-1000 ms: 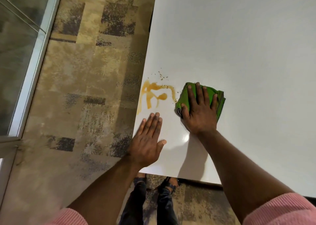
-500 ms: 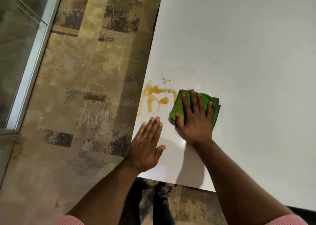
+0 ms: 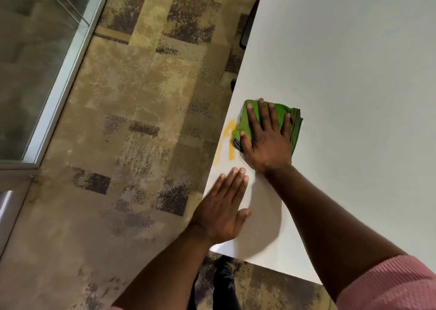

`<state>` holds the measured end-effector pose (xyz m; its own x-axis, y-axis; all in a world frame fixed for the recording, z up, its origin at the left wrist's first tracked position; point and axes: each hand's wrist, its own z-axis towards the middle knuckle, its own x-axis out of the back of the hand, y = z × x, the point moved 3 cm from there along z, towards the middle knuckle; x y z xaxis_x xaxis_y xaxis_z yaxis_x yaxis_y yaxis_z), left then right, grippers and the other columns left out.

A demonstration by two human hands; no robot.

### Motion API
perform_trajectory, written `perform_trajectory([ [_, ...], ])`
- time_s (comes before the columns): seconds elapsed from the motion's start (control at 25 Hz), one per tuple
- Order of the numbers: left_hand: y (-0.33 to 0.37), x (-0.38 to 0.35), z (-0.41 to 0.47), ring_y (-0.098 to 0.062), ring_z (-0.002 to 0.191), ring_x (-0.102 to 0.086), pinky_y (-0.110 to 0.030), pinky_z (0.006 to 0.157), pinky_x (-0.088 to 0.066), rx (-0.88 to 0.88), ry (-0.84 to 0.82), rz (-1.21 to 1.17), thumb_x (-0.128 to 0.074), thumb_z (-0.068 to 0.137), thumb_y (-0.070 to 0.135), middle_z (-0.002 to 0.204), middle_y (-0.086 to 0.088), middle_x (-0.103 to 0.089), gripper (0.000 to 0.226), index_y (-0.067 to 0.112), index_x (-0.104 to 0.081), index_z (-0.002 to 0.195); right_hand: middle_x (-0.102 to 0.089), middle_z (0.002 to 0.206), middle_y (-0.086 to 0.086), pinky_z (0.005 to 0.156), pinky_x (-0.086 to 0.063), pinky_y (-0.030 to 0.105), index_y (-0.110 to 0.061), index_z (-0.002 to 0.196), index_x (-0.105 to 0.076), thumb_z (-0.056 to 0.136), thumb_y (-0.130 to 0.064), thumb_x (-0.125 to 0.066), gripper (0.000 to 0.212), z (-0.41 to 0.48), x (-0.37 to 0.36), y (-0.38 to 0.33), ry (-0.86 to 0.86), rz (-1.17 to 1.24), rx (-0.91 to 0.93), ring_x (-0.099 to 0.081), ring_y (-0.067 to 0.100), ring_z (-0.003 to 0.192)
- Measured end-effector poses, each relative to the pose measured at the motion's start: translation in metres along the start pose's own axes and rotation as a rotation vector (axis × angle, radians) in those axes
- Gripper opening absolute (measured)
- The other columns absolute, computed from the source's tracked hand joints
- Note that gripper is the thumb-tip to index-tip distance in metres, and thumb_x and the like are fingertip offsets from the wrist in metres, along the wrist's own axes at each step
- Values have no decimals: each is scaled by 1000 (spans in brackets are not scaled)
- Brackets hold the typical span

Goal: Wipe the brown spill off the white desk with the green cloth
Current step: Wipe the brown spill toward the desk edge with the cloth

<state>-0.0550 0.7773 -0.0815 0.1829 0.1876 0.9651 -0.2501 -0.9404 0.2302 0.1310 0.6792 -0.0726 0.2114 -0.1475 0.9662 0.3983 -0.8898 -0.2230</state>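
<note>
The fingers [image 3: 264, 116] of the right hand [image 3: 265, 144] are spread flat, pressing the folded green cloth [image 3: 295, 125] onto the white counter [image 3: 354, 73] at frame centre, gripping nothing. The brown spill [image 3: 227, 142] shows just left of the cloth at the counter's edge, seemingly partly covered. The left hand [image 3: 221, 213] lies open and flat, empty, below it.

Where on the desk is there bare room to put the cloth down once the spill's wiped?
Everything right of and beyond the green cloth is bare white desk. The crowded part is the near left edge: brown spill, right hand pressing the cloth, left hand flat just below.
</note>
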Motion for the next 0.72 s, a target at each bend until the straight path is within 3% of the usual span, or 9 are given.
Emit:
perform_trajectory([
  [0.4,-1,6,-2,-29,160,-5,-45,130,-9,-12,31,-73,-32,107,45,171,-15,-17,68,2,-23,160,2,177,1,127,12,54,-31,167,-2,104,-62,-16,71,11,-10,-31,-2,-14,119,5,25,163],
  [0.52,-4,16,-10,-27,156,-26,-46,128,-18,26,169,-238,-33,106,36,163,-12,-39,57,7,-41,154,2,177,1,127,9,58,-32,167,-2,105,-61,-17,70,6,-12,-39,-27,-15,145,5,25,163],
  [0.6,-9,22,-17,-28,144,-44,-50,121,-30,120,323,-341,-33,105,36,149,-10,-55,50,12,-56,143,0,177,1,127,8,60,-33,167,-5,105,-60,-16,69,-5,-14,-49,-24,-12,173,3,26,163],
  [0.72,-24,29,-29,-30,131,-53,-51,111,-37,347,505,-395,-33,106,38,139,-7,-59,45,15,-60,134,-4,176,2,127,11,57,-34,167,-9,104,-63,-11,69,-27,-20,-68,-42,1,224,1,27,163],
])
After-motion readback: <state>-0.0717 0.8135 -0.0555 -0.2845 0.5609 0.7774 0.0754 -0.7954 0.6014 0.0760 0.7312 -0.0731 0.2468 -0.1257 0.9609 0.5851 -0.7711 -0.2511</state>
